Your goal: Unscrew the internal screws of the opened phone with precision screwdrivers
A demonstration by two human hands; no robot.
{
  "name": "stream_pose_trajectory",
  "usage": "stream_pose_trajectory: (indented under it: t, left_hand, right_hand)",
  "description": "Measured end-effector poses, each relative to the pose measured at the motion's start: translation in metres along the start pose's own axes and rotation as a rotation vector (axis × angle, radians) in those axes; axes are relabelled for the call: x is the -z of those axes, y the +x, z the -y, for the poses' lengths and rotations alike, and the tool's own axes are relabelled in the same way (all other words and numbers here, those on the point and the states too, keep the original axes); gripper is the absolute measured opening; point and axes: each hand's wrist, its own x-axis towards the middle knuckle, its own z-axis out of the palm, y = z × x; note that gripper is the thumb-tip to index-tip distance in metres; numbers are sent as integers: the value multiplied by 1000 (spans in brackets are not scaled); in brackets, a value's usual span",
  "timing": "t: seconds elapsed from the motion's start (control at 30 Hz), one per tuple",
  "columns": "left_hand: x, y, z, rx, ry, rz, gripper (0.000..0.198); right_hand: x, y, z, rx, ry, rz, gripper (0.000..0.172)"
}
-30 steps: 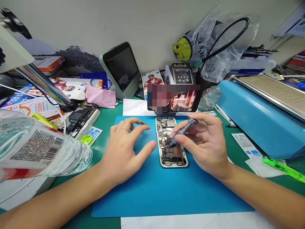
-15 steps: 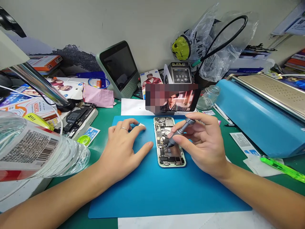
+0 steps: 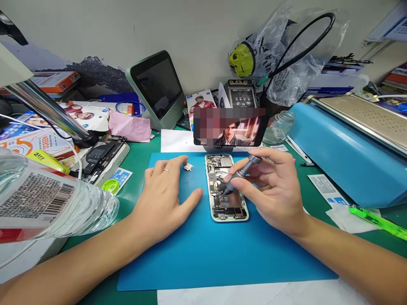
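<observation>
An opened phone (image 3: 219, 178) with its inner parts exposed lies upright in the picture on a blue mat (image 3: 203, 258). My right hand (image 3: 270, 186) grips a grey screwdriver (image 3: 243, 173), which slants down over the phone, its tip at the phone's left inner side. To the phone's left, my left hand (image 3: 168, 190) rests on the mat, fingers and thumb apart, holding nothing. Just beyond its index finger lies a small metal part (image 3: 188, 167), with tiny dark specks on the mat below it.
A propped phone (image 3: 232, 131) playing a video stands behind the mat, a glass jar (image 3: 280, 125) beside it. A plastic bottle (image 3: 57, 199) and another opened phone (image 3: 103, 159) are at left. A blue machine (image 3: 346, 156) and a green pen-like tool (image 3: 378, 220) lie at right.
My left index finger has drawn back off the small metal part, which now shows fully. My right hand and the screwdriver stay almost in place; the view has shifted slightly.
</observation>
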Motion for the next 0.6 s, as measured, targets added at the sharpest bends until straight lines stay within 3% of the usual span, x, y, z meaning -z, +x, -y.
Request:
stream_pose_trajectory:
  t: [0.2, 0.6]
  left_hand:
    - [2, 2, -1, -6, 1, 36, 49]
    - [2, 0, -1, -95, 10, -21, 46]
  right_hand:
    - [0, 1, 0, 6, 1, -1, 45]
    - [1, 1, 0, 23, -9, -6, 47]
